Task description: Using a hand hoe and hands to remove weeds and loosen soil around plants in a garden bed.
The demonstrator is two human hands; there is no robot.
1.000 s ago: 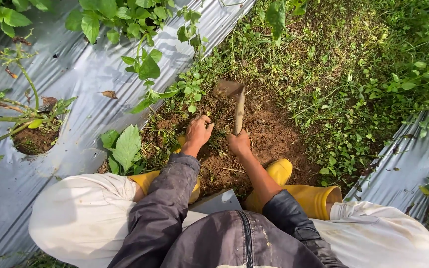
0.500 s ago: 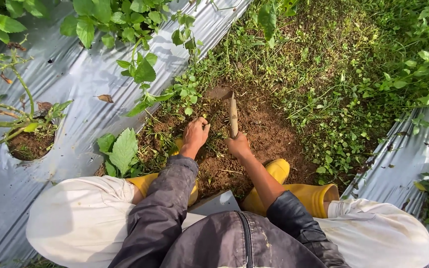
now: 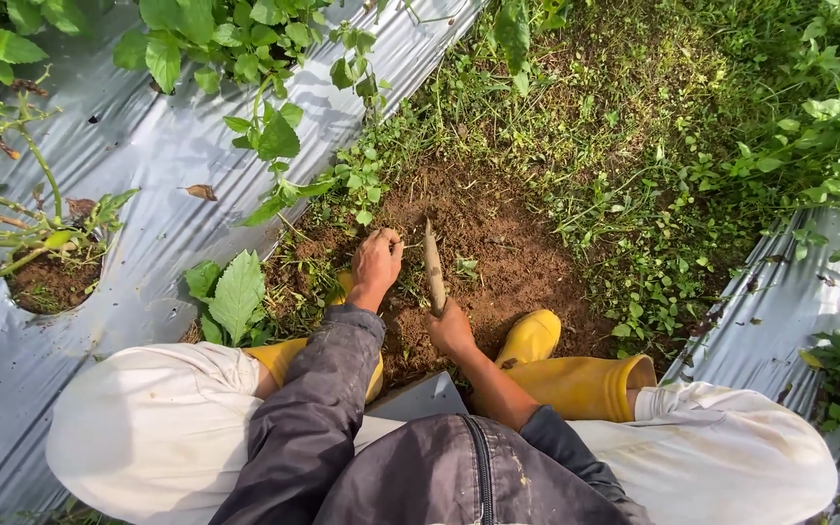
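I squat over a patch of bare brown soil (image 3: 498, 253) between two strips of silver plastic mulch. My right hand (image 3: 451, 331) grips the handle of a small knife-like hand tool (image 3: 433, 264), its blade pointing away from me over the soil. My left hand (image 3: 377, 261) is closed on weeds at the left edge of the bare patch, just left of the blade. Both sleeves are dark grey.
Yellow rubber boots (image 3: 576, 374) stand on the soil under my white-trousered knees. Silver mulch sheet (image 3: 148, 165) lies at left with a planting hole (image 3: 51, 282) and leafy plants; another sheet (image 3: 789, 292) at right. Dense green weeds (image 3: 653, 146) cover the ground beyond.
The tool's blade has swung left and nearer to me, from the far side of the bare patch to beside my left hand. The left hand stays on the weeds.
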